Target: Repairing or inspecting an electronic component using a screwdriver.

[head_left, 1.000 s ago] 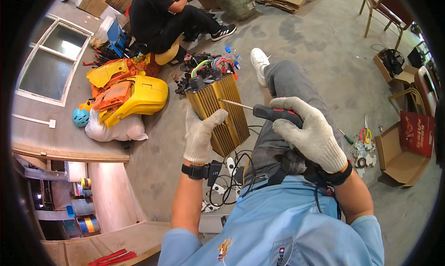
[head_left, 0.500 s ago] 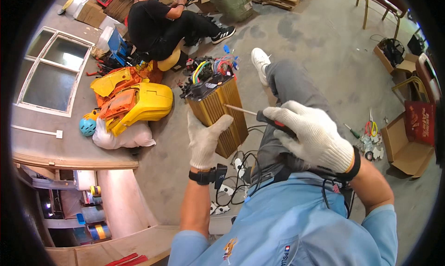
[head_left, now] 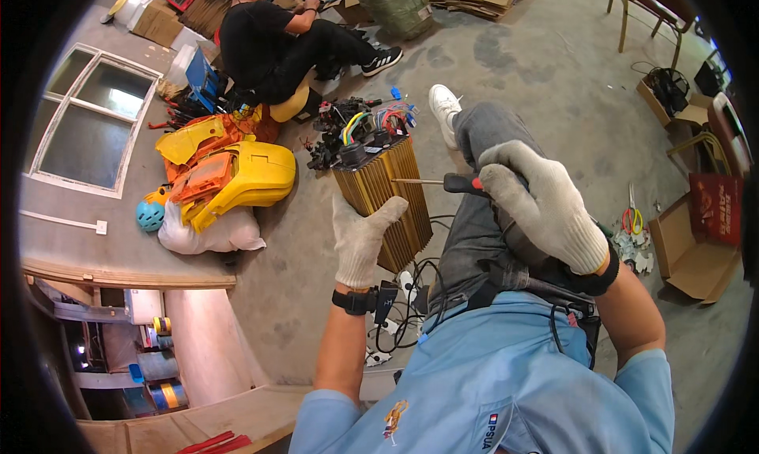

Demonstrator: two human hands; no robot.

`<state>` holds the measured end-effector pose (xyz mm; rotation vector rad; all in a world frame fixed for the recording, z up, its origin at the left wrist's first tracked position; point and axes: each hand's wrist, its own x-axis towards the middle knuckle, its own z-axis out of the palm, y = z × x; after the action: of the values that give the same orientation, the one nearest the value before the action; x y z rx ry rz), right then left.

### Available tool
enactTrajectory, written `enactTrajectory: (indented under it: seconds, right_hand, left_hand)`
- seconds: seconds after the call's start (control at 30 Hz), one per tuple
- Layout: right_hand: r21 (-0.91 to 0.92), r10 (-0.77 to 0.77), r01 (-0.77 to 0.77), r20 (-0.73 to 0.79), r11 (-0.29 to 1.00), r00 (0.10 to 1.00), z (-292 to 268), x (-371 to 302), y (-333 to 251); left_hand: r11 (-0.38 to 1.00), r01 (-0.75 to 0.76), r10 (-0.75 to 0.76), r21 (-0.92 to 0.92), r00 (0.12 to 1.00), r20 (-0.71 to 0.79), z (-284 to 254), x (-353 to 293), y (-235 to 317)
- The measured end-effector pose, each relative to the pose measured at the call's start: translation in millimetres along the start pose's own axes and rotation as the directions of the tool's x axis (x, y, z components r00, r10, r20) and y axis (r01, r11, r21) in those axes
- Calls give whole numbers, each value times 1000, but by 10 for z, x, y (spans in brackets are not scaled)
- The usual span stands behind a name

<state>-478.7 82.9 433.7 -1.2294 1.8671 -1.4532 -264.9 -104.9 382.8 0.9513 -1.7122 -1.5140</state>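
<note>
A gold, finned metal box (head_left: 409, 217) stands upright before me, with a bundle of coloured wires and black connectors (head_left: 368, 130) at its top end. My left hand (head_left: 362, 239), in a white knit glove, is closed around the box's left lower part, thumb across the finned face. My gloved right hand (head_left: 541, 205) grips the rear end of a black-and-red screwdriver (head_left: 460, 183) between thumb and fingers. The screwdriver's shaft lies nearly level, its tip touching the box's finned side. What the tip meets is too small to make out.
Yellow and orange plastic covers (head_left: 253, 185) lie on the left. A person in black (head_left: 257, 47) sits beyond them. Black cables (head_left: 411, 308) trail below the box. On the right are scissors (head_left: 632, 217) and an open cardboard box (head_left: 688, 252).
The box and my left hand have shifted slightly right. My right hand has changed its hold, moving back to the handle's end, so more of the handle shows.
</note>
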Motion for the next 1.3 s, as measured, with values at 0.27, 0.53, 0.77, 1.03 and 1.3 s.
enactTrajectory:
  seconds: [0.27,0.53,0.77,1.03,1.3]
  right_hand:
    - [-227,-412,421,86,878,907,40,-33,-20]
    - [-208,-94,95,11,974,995,134,-95,30]
    - [-157,-382,378,11,912,924,209,-107,56]
    - [-164,-122,114,-39,980,992,229,-117,-17]
    - [-141,-441,428,-79,893,894,242,-48,51]
  left_hand:
    - [997,68,-68,-31,998,1,3,-56,-74]
    - [991,88,-91,-99,996,-26,37,-71,-69]
    - [993,75,-80,-93,996,-47,10,-74,-61]
    - [996,89,-91,-21,993,-82,-33,-112,-96]
    - [997,54,-57,-62,997,-52,4,-117,-77]
